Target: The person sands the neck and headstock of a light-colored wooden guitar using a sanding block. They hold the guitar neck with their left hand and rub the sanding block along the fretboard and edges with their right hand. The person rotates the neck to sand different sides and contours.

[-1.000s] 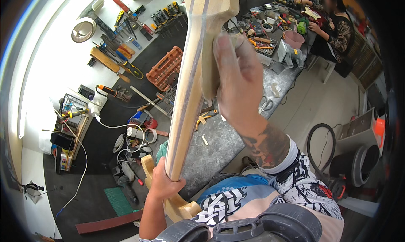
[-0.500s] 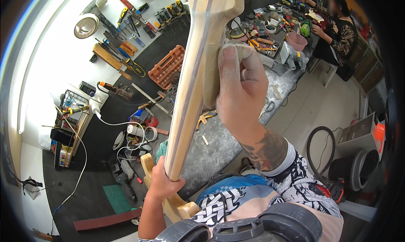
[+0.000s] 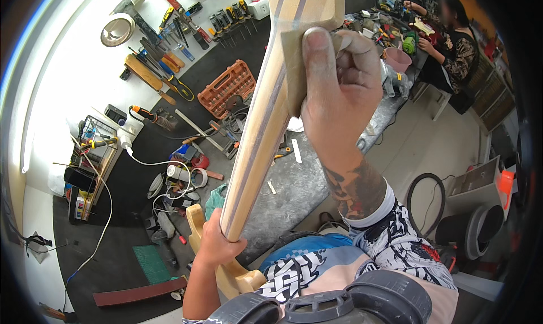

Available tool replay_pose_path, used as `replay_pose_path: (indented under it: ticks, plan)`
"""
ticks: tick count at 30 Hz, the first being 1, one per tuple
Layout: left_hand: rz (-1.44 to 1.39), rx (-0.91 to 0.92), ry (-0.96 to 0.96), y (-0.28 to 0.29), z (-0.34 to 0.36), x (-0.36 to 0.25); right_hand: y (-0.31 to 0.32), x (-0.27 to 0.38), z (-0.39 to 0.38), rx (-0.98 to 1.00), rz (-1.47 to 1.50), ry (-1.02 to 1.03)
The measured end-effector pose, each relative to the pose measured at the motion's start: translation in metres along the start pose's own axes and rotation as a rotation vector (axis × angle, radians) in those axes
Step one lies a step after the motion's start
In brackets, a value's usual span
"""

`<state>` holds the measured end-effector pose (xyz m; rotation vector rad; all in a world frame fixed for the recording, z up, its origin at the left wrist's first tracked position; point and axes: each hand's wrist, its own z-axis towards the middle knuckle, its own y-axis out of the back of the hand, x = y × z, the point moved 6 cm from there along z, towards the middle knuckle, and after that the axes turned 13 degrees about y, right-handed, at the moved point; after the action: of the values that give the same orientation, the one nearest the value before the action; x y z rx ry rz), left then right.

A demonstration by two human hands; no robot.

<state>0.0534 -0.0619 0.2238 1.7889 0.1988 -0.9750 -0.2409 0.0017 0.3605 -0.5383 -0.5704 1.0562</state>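
Note:
A pale wooden guitar neck (image 3: 253,146) with darker lengthwise stripes slants up the middle, its back facing me. At its top is the headstock (image 3: 308,12), which has a round hole. My left hand (image 3: 216,238) is wrapped round the lower end of the neck, beside the light wooden guitar body (image 3: 240,279). High on the neck, just below the headstock, my right hand (image 3: 344,83) pinches a folded piece of tan sandpaper (image 3: 292,69). The thumb lies along the sandpaper, which rests against the neck's right side; the fingers are curled and dusty.
A grey workbench (image 3: 283,205) runs beneath the guitar. Hand tools hang on the left wall, near an orange socket case (image 3: 228,90). A green cutting mat (image 3: 151,264) and a dark red strip (image 3: 138,292) lie lower left. Another person (image 3: 458,47) works at the cluttered far right.
My right hand and the sandpaper have moved up the neck toward the headstock. The neck's upper end has shifted slightly right, while my left hand keeps its hold.

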Motion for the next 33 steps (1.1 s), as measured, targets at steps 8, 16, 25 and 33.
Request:
replay_pose_path:
  ticks: [8,16,25,33]
  plan:
    - [0.004,-0.011,-0.019,-0.001,0.000,-0.006,0.015,-0.005,0.007,0.086,-0.253,0.063]
    - [-0.002,-0.011,-0.010,-0.001,0.001,-0.003,0.011,0.005,0.007,0.105,-0.107,-0.191]
    - [-0.024,-0.016,-0.018,0.000,-0.001,-0.005,0.012,0.024,0.032,0.261,-0.444,0.474]
    - [0.010,0.014,-0.033,-0.001,0.002,0.000,0.016,0.018,0.039,0.327,-0.278,-0.022]
